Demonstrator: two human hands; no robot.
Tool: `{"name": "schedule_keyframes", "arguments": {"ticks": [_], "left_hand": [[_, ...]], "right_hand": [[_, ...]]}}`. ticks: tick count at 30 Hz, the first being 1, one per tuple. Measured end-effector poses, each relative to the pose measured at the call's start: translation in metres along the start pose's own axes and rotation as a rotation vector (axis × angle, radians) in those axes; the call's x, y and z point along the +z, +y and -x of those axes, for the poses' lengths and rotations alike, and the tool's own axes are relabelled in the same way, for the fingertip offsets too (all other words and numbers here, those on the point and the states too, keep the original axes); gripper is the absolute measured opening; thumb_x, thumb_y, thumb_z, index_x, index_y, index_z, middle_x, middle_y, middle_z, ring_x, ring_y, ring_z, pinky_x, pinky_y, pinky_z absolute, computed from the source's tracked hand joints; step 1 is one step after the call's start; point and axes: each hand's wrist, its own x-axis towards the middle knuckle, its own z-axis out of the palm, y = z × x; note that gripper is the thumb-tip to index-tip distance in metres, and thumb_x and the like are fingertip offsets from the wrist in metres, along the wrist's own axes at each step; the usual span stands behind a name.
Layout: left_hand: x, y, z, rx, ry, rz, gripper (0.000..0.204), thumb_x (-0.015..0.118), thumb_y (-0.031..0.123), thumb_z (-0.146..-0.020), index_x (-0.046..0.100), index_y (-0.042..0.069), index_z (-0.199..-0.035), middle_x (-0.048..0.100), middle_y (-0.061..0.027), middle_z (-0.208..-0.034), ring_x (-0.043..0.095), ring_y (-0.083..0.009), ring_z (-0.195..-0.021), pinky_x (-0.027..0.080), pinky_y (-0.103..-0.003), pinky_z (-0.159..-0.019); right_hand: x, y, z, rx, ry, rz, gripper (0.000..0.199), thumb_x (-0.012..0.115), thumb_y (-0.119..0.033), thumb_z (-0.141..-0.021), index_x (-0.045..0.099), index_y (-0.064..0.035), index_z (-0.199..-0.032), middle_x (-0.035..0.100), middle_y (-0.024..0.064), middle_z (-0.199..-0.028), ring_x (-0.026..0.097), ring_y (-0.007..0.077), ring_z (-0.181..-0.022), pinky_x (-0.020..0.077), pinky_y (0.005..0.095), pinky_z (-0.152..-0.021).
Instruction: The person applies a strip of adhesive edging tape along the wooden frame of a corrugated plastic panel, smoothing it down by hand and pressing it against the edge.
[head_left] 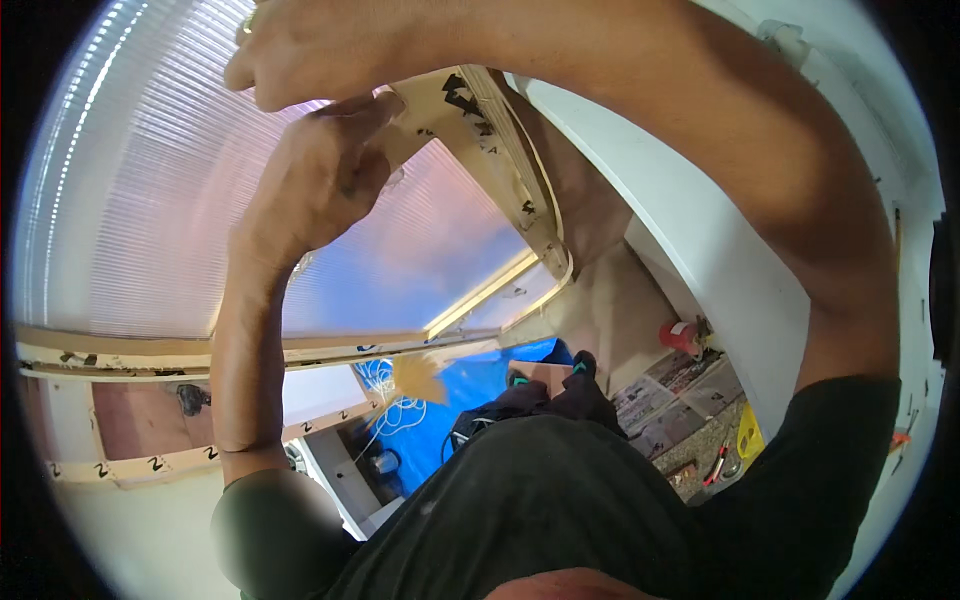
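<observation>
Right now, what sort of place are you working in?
Probably a room under renovation or fit-out. Both hands work at a taped wooden frame around ribbed translucent panels. Below lie a blue tarpaulin, spread newspapers and red-handled pliers.

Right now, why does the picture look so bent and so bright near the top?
Head view: the fisheye lens bows the pale wooden frame strip; daylight glows through the ribbed translucent roof panel, washing it out, while the left hand and right hand stand darker against it; a smeared patch blurs the lower left.
</observation>
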Motion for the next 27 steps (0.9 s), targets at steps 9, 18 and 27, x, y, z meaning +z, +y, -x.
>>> {"name": "schedule_keyframes", "arguments": {"ticks": [9, 18, 27], "left_hand": [[-0.006, -0.011, 0.007, 0.075, -0.015, 0.012, 0.045, 0.073, 0.005, -0.089, 0.069, -0.004, -0.133, 0.071, -0.0267, -0.11, 0.071, -0.0453, -0.097, 0.056, -0.052, -0.084], [0.007, -0.013, 0.008, 0.057, 0.06, -0.052, 0.034, 0.071, 0.015, -0.097, 0.073, -0.001, -0.126, 0.073, -0.0225, -0.109, 0.072, -0.0441, -0.097, 0.057, -0.053, -0.087], [0.041, 0.001, -0.006, -0.22, 0.405, 0.064, 0.027, 0.066, 0.027, -0.105, 0.081, 0.005, -0.109, 0.075, -0.0238, -0.097, 0.073, -0.0452, -0.092, 0.058, -0.055, -0.083]], "right_hand": [[-0.014, 0.005, 0.016, 0.012, 0.178, -0.086, 0.016, 0.064, -0.012, -0.092, 0.071, -0.0089, -0.078, 0.069, 0.0074, -0.1, 0.068, 0.0255, -0.105, 0.0504, 0.0477, -0.104], [-0.043, -0.053, 0.048, 1.042, 0.038, -0.137, 0.032, 0.071, -0.027, -0.102, 0.073, -0.0049, -0.126, 0.073, 0.0129, -0.116, 0.072, 0.033, -0.102, 0.0563, 0.0451, -0.085], [-0.079, -0.003, 0.0, 1.295, -0.19, -0.667, 0.039, 0.081, -0.033, -0.095, 0.079, 0.0038, -0.106, 0.078, 0.0173, -0.091, 0.074, 0.0283, -0.077, 0.0557, 0.0406, -0.068]]}}
